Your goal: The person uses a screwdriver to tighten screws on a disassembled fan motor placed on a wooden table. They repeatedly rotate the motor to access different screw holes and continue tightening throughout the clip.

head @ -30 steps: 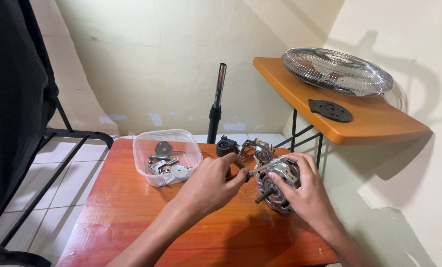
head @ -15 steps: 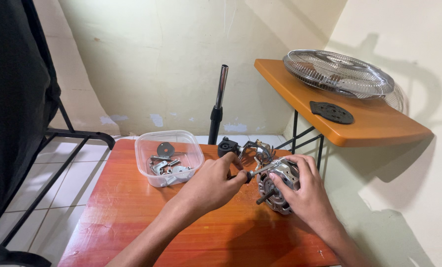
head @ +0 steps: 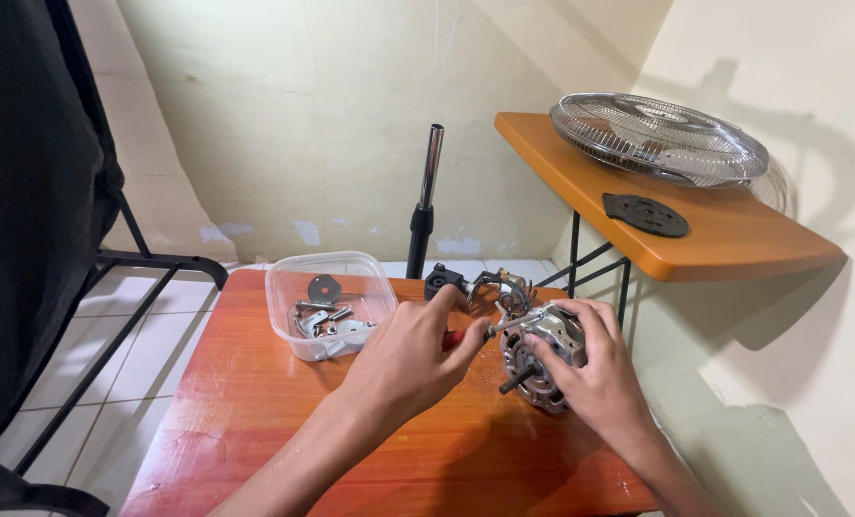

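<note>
A grey metal fan motor (head: 534, 359) with a protruding shaft rests on its side on the orange wooden table (head: 255, 440). My right hand (head: 595, 378) grips the motor from the right and steadies it. My left hand (head: 413, 359) holds a screwdriver (head: 480, 332) with a red handle, its metal tip touching the top of the motor housing. Wires and a small black part (head: 444, 280) lie just behind the motor.
A clear plastic tub (head: 330, 303) with several small metal parts stands left of my hands. An orange shelf (head: 724, 239) at right carries a wire fan guard (head: 659, 134) and a black disc (head: 645, 214). A black pole (head: 425, 201) and a dark frame (head: 111, 316) stand nearby.
Both hands stay on the motor and screwdriver, with only slight shifts of the fingers. The view has drifted a little.
</note>
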